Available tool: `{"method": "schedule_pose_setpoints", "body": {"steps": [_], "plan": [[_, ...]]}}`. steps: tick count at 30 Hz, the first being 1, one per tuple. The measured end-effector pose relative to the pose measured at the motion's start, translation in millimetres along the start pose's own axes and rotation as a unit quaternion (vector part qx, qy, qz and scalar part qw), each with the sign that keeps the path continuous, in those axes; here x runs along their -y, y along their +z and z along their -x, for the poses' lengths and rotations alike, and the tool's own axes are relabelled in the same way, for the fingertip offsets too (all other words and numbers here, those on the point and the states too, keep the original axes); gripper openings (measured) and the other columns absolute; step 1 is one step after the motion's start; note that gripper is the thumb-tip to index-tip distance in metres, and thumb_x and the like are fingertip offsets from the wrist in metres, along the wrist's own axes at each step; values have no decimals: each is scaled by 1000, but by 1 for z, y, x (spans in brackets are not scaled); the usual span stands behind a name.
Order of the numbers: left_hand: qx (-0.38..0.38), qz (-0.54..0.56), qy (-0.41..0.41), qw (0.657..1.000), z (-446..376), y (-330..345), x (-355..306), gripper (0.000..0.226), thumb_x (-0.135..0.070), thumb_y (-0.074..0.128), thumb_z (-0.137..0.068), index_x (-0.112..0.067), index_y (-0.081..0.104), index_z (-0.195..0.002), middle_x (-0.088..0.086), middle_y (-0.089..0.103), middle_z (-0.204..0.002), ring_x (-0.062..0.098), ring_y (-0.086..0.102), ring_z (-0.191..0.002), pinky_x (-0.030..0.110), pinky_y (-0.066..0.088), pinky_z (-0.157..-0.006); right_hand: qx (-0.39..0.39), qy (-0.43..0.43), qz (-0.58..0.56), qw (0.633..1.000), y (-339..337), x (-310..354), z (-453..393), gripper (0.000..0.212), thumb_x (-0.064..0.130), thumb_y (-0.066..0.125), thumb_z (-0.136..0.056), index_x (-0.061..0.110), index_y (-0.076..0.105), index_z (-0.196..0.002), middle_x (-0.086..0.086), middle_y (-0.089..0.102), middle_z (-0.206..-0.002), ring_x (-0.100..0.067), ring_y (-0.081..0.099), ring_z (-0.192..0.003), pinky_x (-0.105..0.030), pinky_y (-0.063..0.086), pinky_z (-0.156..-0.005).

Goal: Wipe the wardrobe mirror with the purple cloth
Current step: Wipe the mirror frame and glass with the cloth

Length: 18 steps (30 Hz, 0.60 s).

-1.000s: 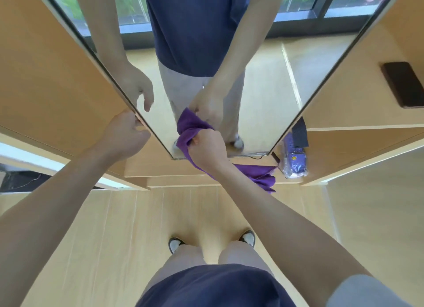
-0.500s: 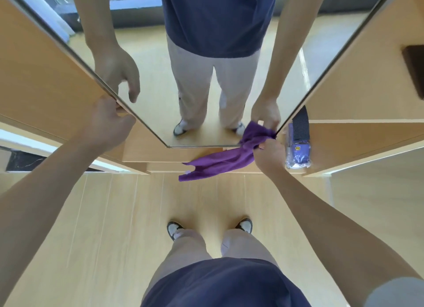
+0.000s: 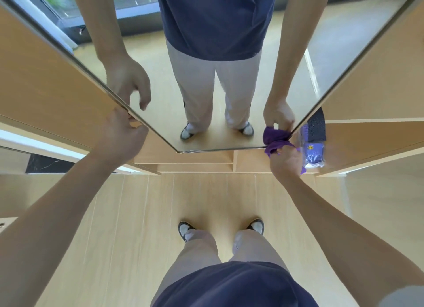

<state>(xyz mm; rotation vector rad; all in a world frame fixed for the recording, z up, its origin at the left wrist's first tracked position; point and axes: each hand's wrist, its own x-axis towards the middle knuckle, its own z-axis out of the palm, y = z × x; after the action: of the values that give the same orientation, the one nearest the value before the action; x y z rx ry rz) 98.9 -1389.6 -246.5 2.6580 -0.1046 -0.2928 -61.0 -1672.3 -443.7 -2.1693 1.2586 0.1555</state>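
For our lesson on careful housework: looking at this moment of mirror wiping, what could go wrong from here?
1. The right hand holds the purple cloth bunched at the mirror's lower right corner; bunched cloth may leave streaks.
2. The purple packet sits right beside that corner and could be knocked off its shelf.
3. The left hand grips the mirror's edge, so its fingers may leave smudges on the glass.

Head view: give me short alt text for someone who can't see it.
Seen from above, the right hand presses a bunched purple cloth against the bottom right corner of a wardrobe mirror, while the left hand grips the mirror's left edge. The glass reflects the person's legs and shoes.
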Motion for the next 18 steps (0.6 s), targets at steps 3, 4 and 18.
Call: {"method": "schedule_pose_setpoints", "body": {"steps": [3,4,18], "plan": [[12,13,1,1000,1,0,0,20,-10,55,-85,-7,56,-105,7,66,-110,26,60,-102,31,40,-82,-2,-22,19,1000,7,7,4,20,12,52,-92,0,66,-98,-21,68,-102,-38,61,-98,-36,43,-78],[16,20,3,1000,0,-1,2,29,-15,54,-81,-6,56,-108,7,67,-113,27,61,-107,31,42,-84,0,-37,24,999,10,11,6,19,12,51,-92,1,67,-96,-20,69,-100,-38,62,-97,-34,40,-75],[67,-10,34,997,-5,-9,10,43,-19,48,-69,-4,60,-108,4,66,-109,27,61,-97,32,48,-76,137,-149,-37,979,112,125,77,28,10,50,-84,27,63,-67,-2,72,-77,-29,68,-79,-35,53,-67]]}}
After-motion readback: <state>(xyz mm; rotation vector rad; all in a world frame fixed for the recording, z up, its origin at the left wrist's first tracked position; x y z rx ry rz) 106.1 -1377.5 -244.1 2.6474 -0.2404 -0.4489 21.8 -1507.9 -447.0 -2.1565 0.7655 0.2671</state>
